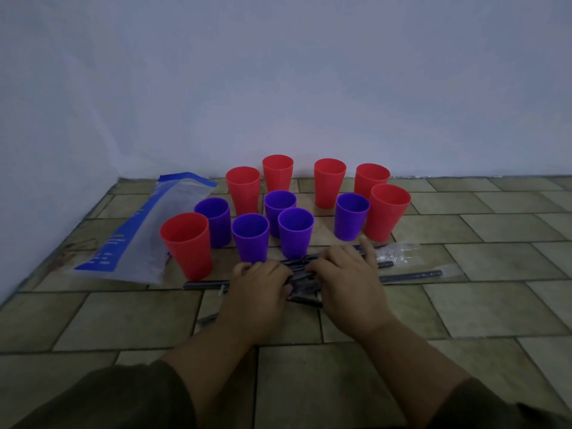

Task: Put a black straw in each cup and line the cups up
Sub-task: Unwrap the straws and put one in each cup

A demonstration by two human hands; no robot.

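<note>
A person kneels or sits at a tiled floor [464, 308] by a pale wall [278, 72], both arms reaching forward in dark sleeves [108, 400].

Eleven empty cups stand upright in a loose cluster near the wall, none holding a straw and not in a line. Six are red cups [329, 182]: four along the back, one at the far right, one at the front left. Five are purple cups [295, 232], shorter, grouped in the middle among the red ones.

A pile of black straws [298, 275], each in a clear wrapper, lies on the floor just in front of the cups. Both hands rest on this pile, close together. The left hand [260, 283] has its fingers curled down into the straws, gripping them. The right hand [343, 274] also grips the pile with bent fingers, except the index finger [366, 247], which sticks out straight toward the cups. A few loose straws lie outside the hands: one long one to the right [411, 276], one poking out to the left [201, 285], and a short end nearer the person.

A clear plastic bag [139, 236] with a blue edge lies flat to the left, touching the front red cup.
</note>
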